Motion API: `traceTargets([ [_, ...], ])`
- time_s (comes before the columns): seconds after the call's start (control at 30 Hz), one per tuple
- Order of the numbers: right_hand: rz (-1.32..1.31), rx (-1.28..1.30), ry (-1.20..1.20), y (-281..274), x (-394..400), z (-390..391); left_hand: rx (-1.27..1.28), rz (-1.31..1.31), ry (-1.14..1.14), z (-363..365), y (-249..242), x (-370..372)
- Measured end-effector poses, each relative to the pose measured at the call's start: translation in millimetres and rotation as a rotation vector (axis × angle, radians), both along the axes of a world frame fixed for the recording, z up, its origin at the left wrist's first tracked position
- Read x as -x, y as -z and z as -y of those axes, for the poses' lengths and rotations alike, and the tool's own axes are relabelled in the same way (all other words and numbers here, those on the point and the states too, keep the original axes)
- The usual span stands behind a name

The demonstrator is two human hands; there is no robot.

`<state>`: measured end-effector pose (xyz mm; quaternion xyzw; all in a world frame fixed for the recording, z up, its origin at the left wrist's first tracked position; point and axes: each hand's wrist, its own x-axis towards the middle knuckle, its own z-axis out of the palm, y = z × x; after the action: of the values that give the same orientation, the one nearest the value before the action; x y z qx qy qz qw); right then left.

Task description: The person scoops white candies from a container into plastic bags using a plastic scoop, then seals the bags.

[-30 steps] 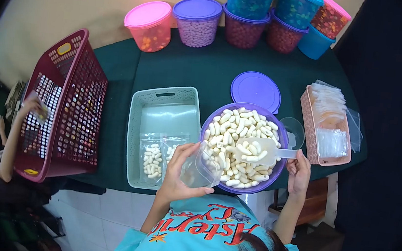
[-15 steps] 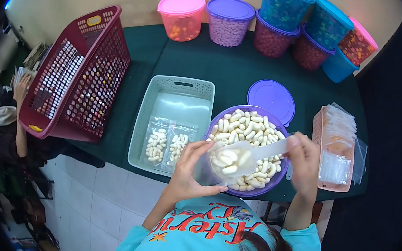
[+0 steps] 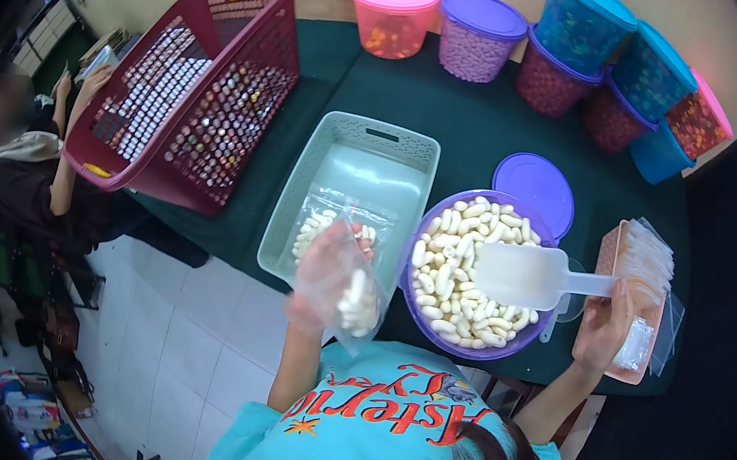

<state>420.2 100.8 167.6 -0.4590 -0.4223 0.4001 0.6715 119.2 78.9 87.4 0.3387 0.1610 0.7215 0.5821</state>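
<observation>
My left hand (image 3: 312,273), smeared by motion, holds a clear plastic bag (image 3: 357,305) with white oblong pieces at its bottom. It hangs at the front edge of the pale green tray (image 3: 281,230), where filled bags (image 3: 315,224) lie partly hidden behind my hand. In my right hand (image 3: 605,331) is the handle of a translucent white scoop (image 3: 521,276). No pieces show in the scoop, which is over the purple tub (image 3: 408,281). White oblong pieces (image 3: 449,247) fill that tub.
A purple lid (image 3: 534,189) lies behind the tub. At right, a pink basket (image 3: 601,281) holds plastic bags (image 3: 644,259). Lidded tubs (image 3: 481,40) line the back, some stacked. A maroon basket (image 3: 250,119) stands at left, with a person (image 3: 24,176) beyond it.
My left hand has carried the bag left from the tub to the tray's front. The scoop, which was tipped at the bag's mouth, has moved back over the tub. The view has shifted.
</observation>
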Motion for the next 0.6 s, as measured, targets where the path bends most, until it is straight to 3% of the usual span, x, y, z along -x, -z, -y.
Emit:
traceTargets([
  [0.07, -0.029, 0.081, 0.123, 22, -10, 5, 0.046, 0.006, -0.004, -2, -3, 13],
  [0.13, 0.022, 0.117, 0.107, 37, -22, 15, -0.016, 0.547, 0.23, -6, 1, 18],
  [0.27, 0.158, 0.204, 0.174, 56, -29, 21, 0.03, 0.646, 0.289, -14, 8, 14],
  [0.47, 0.401, 0.211, 0.254, 54, -1, 27, 0.187, 0.5, 0.339, -13, 7, 13],
  [0.6, 0.278, 0.067, 0.332, 51, 20, 31, 0.256, 0.376, 0.428, -9, 3, 11],
])
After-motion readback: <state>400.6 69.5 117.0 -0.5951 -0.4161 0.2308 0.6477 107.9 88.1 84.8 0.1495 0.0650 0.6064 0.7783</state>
